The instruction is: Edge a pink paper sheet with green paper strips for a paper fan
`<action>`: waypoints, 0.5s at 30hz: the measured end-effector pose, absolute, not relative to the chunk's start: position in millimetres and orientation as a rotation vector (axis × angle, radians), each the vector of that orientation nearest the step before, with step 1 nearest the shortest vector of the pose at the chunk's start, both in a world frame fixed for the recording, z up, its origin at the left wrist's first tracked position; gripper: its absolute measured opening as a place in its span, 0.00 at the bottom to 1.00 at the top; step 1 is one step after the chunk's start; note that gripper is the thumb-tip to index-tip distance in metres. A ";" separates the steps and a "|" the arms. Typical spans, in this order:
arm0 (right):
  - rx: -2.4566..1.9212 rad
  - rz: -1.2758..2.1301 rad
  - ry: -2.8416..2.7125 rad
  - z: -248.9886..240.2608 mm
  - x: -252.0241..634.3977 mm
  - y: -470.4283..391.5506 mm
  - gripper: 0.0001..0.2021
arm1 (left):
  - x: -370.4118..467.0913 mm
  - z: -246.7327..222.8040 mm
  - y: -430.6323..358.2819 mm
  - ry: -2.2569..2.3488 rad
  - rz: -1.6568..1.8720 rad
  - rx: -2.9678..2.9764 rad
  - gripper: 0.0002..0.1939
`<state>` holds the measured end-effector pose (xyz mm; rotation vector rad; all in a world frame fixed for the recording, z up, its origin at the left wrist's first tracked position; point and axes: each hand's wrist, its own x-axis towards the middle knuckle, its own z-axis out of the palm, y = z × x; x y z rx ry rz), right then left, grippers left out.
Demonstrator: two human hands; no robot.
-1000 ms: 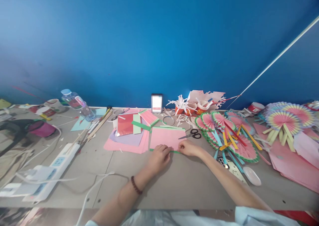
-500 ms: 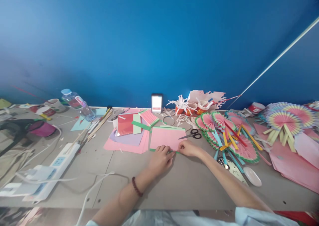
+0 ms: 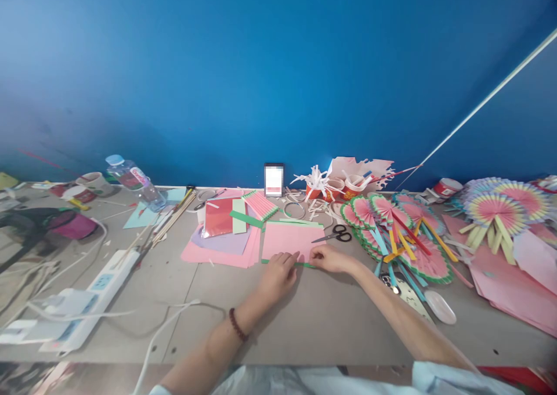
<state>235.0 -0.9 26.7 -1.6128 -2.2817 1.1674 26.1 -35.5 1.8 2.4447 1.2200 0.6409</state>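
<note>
A pink sheet with green edges (image 3: 287, 239) lies flat on the grey table. My left hand (image 3: 281, 274) rests on its near edge, fingers spread slightly, index finger pointing across the paper. At the near right corner, my right hand (image 3: 328, 258) has its fingers curled together on the green edge; whether it pinches the paper is hidden. Black-handled scissors (image 3: 342, 233) lie just beyond my right hand, their blades reaching over the sheet's right side.
Left of the sheet are stacked coloured papers (image 3: 195, 253) and a pleated pink strip (image 3: 261, 205). A phone (image 3: 274, 180) stands at the wall. Folded paper fans (image 3: 429, 258) crowd the right; a power strip (image 3: 102, 296) and bottle (image 3: 139, 181) are left.
My left hand has shifted slightly left, away from my right hand, uncovering more of the green near edge. My right hand has barely moved.
</note>
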 end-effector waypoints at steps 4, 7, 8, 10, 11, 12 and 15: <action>-1.495 1.213 -2.272 36.5 234.7 0.5 0.08 | 25.2 -2.7 -34.0 1.202 0.688 2.392 0.25; -1.432 1.340 -2.255 44.6 234.3 2.3 0.08 | 24.9 -5.6 -32.7 1.179 0.714 2.367 0.26; -1.418 1.380 -2.247 46.2 233.9 2.8 0.09 | 24.9 -6.0 -32.4 1.180 0.717 2.358 0.26; -1.411 1.408 -2.234 46.6 232.5 3.4 0.09 | 25.1 -5.5 -32.1 1.188 0.712 2.339 0.27; -1.423 1.396 -2.233 45.4 231.4 3.4 0.09 | 25.0 -4.7 -32.0 1.195 0.711 2.322 0.27; -1.446 1.367 -2.231 43.3 230.2 3.4 0.09 | 24.7 -3.7 -31.8 1.199 0.715 2.299 0.27; -1.528 1.237 -2.235 34.8 226.6 2.7 0.07 | 21.9 0.2 -30.4 1.186 0.800 2.189 0.28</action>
